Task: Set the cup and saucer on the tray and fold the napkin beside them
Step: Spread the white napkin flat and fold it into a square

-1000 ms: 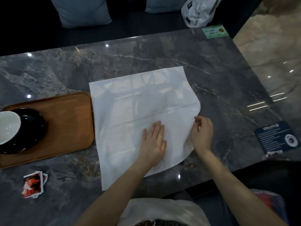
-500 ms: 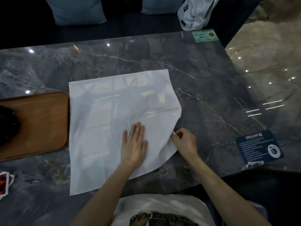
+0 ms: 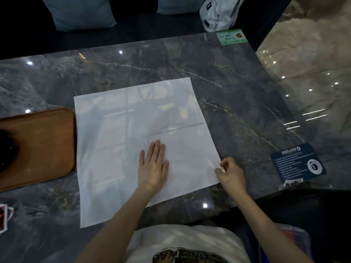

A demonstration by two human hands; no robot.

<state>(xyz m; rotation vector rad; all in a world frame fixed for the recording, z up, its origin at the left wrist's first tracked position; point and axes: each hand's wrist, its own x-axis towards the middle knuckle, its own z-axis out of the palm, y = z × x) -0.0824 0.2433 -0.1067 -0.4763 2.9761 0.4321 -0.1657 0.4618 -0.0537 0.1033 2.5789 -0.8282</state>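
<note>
Head view: white napkin (image 3: 140, 141) flat on marble table (image 3: 237, 95).

Bare forearms, no sleeves showing; a white T-shirt (image 3: 182, 242) with a dark printed graphic.

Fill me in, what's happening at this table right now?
A person is working on a white napkin spread open and flat on the dark marble table. The left hand lies palm-down on the cloth near its middle, and the right hand pinches the napkin's near right corner. No fold has been made yet. The wooden tray sits just left of the napkin, with a dark dish on it, mostly cut off at the frame edge.
</note>
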